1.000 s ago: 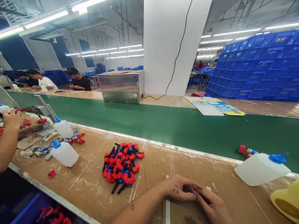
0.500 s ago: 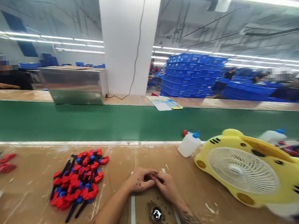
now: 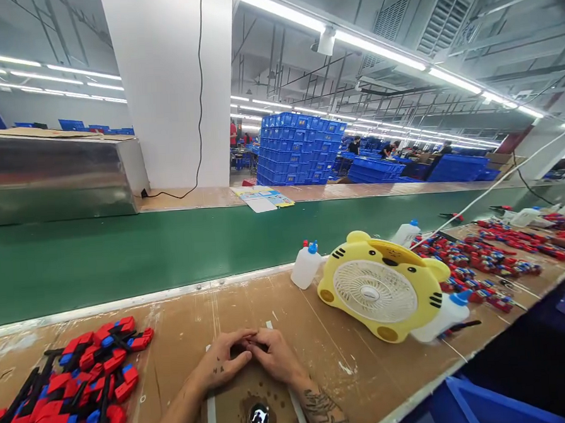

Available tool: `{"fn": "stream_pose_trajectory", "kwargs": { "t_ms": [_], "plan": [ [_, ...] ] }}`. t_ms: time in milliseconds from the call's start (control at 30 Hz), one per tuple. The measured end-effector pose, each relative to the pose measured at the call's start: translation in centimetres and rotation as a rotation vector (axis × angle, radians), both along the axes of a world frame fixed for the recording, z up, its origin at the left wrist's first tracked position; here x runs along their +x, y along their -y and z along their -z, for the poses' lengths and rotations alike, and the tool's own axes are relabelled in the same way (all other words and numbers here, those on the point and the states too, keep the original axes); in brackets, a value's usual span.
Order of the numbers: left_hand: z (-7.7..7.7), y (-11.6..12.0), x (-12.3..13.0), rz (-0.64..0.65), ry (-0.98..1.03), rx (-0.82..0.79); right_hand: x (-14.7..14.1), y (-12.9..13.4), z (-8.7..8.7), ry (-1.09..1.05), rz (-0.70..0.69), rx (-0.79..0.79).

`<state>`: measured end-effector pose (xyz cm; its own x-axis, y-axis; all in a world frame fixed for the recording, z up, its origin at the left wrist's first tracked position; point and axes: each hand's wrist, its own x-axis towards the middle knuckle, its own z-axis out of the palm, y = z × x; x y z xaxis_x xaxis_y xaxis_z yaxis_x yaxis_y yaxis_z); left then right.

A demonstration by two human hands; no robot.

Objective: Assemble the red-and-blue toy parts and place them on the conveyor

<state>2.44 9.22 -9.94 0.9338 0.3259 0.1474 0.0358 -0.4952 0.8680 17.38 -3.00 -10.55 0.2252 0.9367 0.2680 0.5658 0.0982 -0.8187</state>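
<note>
My left hand [image 3: 224, 361] and my right hand [image 3: 277, 358] rest together on the cardboard-covered table, fingertips meeting and overlapping. The left thumb stands apart from its fingers, leaving a dark gap. I see nothing held in either hand; some right fingertips are hidden behind the left. Just below the hands, between my forearms, lies a small round dark thing with a glossy surface [image 3: 258, 418], ringed by wet spots. Pale tape strips [image 3: 211, 408] run along both sides of it. To the left is a pile of red, blue and black plastic parts [image 3: 78, 380].
A yellow animal-faced fan [image 3: 376, 288] stands right of my hands, beside a white squeeze bottle [image 3: 306, 267]. Further right lie more red and blue parts [image 3: 483, 251]. A green belt [image 3: 170, 242] runs behind the table. A blue crate [image 3: 482, 403] sits low at right.
The view has swung to the right, so more of the right-hand table shows and the parts pile sits further left. My hands keep the same joined pose on the table.
</note>
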Motion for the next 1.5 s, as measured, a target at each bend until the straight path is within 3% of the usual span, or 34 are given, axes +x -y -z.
{"fn": "stream_pose_trajectory", "kwargs": {
  "t_ms": [433, 1133, 1500],
  "plan": [
    [-0.8, 0.2, 0.0, 0.020, 0.023, -0.040, 0.0, -0.2, 0.2, 0.003, -0.006, 0.001],
    [-0.5, 0.2, -0.1, -0.002, -0.001, -0.015, -0.2, 0.0, -0.6, -0.003, -0.010, -0.008],
    [-0.2, 0.2, 0.0, 0.015, 0.068, -0.048, 0.8, -0.2, 1.2, -0.001, 0.020, -0.012]
  ]
}}
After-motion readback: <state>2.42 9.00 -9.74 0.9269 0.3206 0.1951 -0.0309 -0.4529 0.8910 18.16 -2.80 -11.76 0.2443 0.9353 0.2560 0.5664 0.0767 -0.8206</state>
